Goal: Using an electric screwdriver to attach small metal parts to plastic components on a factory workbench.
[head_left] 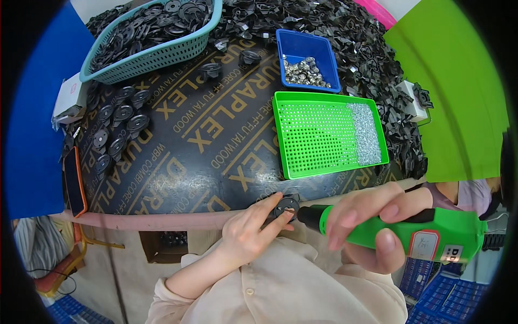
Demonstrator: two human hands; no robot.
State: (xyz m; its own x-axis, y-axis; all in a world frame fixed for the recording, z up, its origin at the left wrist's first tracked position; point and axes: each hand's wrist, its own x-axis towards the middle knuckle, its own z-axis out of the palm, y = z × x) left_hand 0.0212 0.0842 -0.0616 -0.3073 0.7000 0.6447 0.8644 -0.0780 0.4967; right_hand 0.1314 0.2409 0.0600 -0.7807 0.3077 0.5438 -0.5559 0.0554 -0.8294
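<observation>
At the table's near edge, my left hand (249,233) grips a small round black plastic part (287,205), its fingers around the part's sides. My right hand (372,224) is wrapped around a green electric screwdriver (458,235) with a black nose. The tool lies roughly level, its nose pointing left, right beside the black part. Whether the bit touches the part or a screw, I cannot tell, because the tip is hidden.
A green perforated tray (307,121) holds small silver screws (367,135) at its right end. Behind it stands a blue bin (308,85) of shiny metal pieces. A teal basket (162,62) and loose black parts (123,113) sit left, near a phone (74,181). Black parts (367,59) heap up at the back right.
</observation>
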